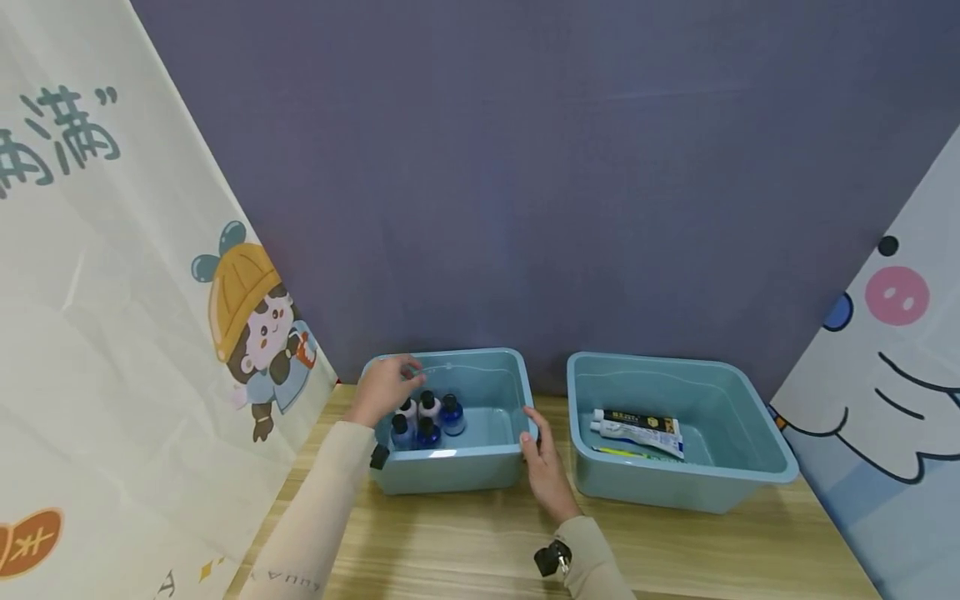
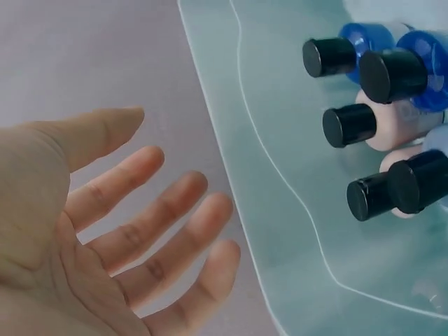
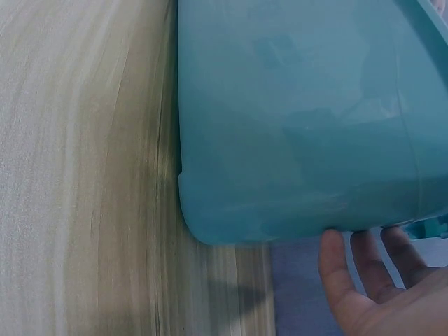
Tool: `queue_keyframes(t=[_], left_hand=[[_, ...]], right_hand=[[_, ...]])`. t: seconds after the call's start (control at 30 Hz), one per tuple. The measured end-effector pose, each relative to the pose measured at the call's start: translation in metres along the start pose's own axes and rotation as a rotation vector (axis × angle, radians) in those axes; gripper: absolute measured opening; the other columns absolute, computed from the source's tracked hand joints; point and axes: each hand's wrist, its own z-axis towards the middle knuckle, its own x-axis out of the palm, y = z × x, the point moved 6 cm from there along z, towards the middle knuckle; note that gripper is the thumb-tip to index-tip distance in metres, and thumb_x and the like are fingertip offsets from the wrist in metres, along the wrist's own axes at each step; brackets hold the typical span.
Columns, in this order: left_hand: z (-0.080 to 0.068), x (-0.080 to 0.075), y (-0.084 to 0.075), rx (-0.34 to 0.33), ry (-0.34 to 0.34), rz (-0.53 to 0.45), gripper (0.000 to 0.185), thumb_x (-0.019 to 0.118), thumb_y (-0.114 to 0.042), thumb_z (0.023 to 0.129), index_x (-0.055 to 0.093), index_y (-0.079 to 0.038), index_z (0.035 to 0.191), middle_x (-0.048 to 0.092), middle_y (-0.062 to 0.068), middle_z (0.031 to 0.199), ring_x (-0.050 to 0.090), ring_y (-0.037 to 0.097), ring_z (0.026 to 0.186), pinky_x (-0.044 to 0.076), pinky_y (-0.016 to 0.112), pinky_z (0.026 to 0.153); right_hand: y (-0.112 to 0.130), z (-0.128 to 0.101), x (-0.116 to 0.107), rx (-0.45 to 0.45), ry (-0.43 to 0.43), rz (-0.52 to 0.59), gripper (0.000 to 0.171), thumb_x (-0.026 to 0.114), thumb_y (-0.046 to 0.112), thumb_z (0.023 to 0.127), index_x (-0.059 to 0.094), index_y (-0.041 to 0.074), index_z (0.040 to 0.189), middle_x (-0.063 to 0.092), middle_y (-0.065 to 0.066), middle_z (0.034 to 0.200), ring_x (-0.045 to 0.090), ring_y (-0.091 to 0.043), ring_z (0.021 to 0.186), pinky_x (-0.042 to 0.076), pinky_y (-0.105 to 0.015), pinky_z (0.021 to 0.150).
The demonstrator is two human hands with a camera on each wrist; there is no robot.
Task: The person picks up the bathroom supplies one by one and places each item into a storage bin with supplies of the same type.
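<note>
My left hand (image 1: pixel 387 386) is raised above the left end of the left blue bin (image 1: pixel 450 471). In the left wrist view, this hand (image 2: pixel 133 231) has spread, slightly bent fingers and an empty palm, just outside the rim. Inside the bin, several small bottles with black caps stand grouped at the left, including a dark blue bottle (image 1: pixel 453 417) and a pale pink bottle (image 2: pixel 392 122). My right hand (image 1: pixel 550 475) touches the bin's right end near the front corner. In the right wrist view, extended fingertips (image 3: pixel 333 245) rest against the outer wall; the thumb is hidden there.
A second blue bin (image 1: pixel 652 487) stands to the right, holding a black-and-gold tube (image 1: pixel 637 421), a white-and-blue tube (image 1: pixel 637 436) and a thin yellow-green item (image 1: pixel 621 452). Both bins sit on a wooden table (image 1: pixel 450 542) before a dark cloth backdrop (image 1: pixel 480 183).
</note>
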Motion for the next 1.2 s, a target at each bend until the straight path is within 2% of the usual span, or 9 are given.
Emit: queue_keyframes(t=[0.17,0.3,0.37,0.5,0.7,0.87,1.03,1.1,1.2], left_hand=[[-0.015,0.001,-0.006,0.046,-0.046,-0.049,0.023,0.073,-0.032,0.095,0.075,-0.018,0.113,0.077,0.003,0.100,0.066,0.010,0.071,0.052,0.031,0.063],[-0.026,0.003,-0.010,0.066,-0.078,-0.098,0.019,0.073,-0.030,0.096,0.075,-0.020,0.112,0.076,0.001,0.098,0.062,0.008,0.069,0.050,0.030,0.061],[-0.031,0.005,-0.013,0.075,-0.096,-0.124,0.018,0.073,-0.028,0.096,0.075,-0.019,0.111,0.076,0.001,0.098,0.061,0.008,0.068,0.050,0.030,0.061],[-0.043,0.005,-0.016,0.097,-0.158,-0.163,0.015,0.073,-0.026,0.096,0.075,-0.021,0.110,0.074,-0.002,0.097,0.062,0.007,0.072,0.051,0.030,0.065],[-0.066,0.004,-0.011,0.139,-0.261,-0.311,0.013,0.075,-0.019,0.094,0.076,-0.016,0.107,0.073,-0.002,0.093,0.066,0.011,0.079,0.054,0.026,0.069],[-0.088,0.007,-0.004,0.079,-0.344,-0.402,0.010,0.076,-0.015,0.094,0.076,-0.015,0.103,0.073,-0.002,0.091,0.064,0.011,0.077,0.053,0.023,0.066],[-0.109,0.012,-0.001,0.052,-0.450,-0.427,0.008,0.076,-0.012,0.093,0.076,-0.016,0.100,0.074,-0.002,0.092,0.063,0.008,0.078,0.052,0.024,0.069],[-0.115,0.016,-0.001,0.058,-0.486,-0.424,0.008,0.076,-0.009,0.092,0.076,-0.014,0.098,0.074,-0.002,0.091,0.062,0.007,0.079,0.052,0.025,0.069],[-0.124,0.023,-0.001,0.065,-0.533,-0.394,0.008,0.076,-0.008,0.091,0.076,-0.013,0.097,0.072,-0.004,0.089,0.062,0.008,0.080,0.050,0.026,0.068]], right_hand=[[0.009,-0.002,-0.001,0.020,0.021,0.015,0.047,0.039,0.023,0.113,0.029,0.025,0.159,0.040,-0.019,0.145,0.043,-0.034,0.123,0.041,-0.047,0.101],[0.008,-0.002,-0.001,0.012,0.009,0.008,0.048,0.039,0.023,0.113,0.029,0.027,0.159,0.045,-0.015,0.120,0.046,-0.031,0.114,0.039,-0.043,0.094],[0.006,-0.002,-0.001,0.005,0.000,-0.001,0.047,0.039,0.024,0.113,0.029,0.030,0.159,0.045,-0.014,0.113,0.046,-0.030,0.110,0.038,-0.041,0.092],[0.008,-0.002,-0.002,-0.006,-0.009,-0.014,0.047,0.039,0.024,0.113,0.030,0.029,0.158,0.046,-0.014,0.116,0.046,-0.029,0.109,0.037,-0.041,0.092],[0.018,-0.005,-0.003,-0.012,0.011,-0.013,0.048,0.041,0.021,0.112,0.030,0.021,0.159,0.048,-0.013,0.102,0.049,-0.029,0.096,0.038,-0.040,0.088],[0.005,-0.001,-0.002,-0.027,0.002,-0.018,0.048,0.040,0.026,0.112,0.029,0.026,0.159,0.046,-0.009,0.103,0.048,-0.026,0.099,0.038,-0.039,0.089],[-0.002,0.000,-0.002,-0.055,0.003,-0.015,0.048,0.041,0.029,0.112,0.030,0.029,0.159,0.044,-0.009,0.094,0.047,-0.021,0.081,0.041,-0.034,0.078],[-0.002,0.000,-0.003,-0.070,-0.004,-0.027,0.048,0.042,0.031,0.112,0.030,0.029,0.159,0.047,-0.011,0.098,0.046,-0.021,0.080,0.041,-0.034,0.076],[-0.002,0.000,-0.003,-0.104,-0.012,-0.040,0.049,0.041,0.032,0.112,0.029,0.031,0.159,0.052,-0.013,0.135,0.054,-0.025,0.106,0.046,-0.041,0.091]])
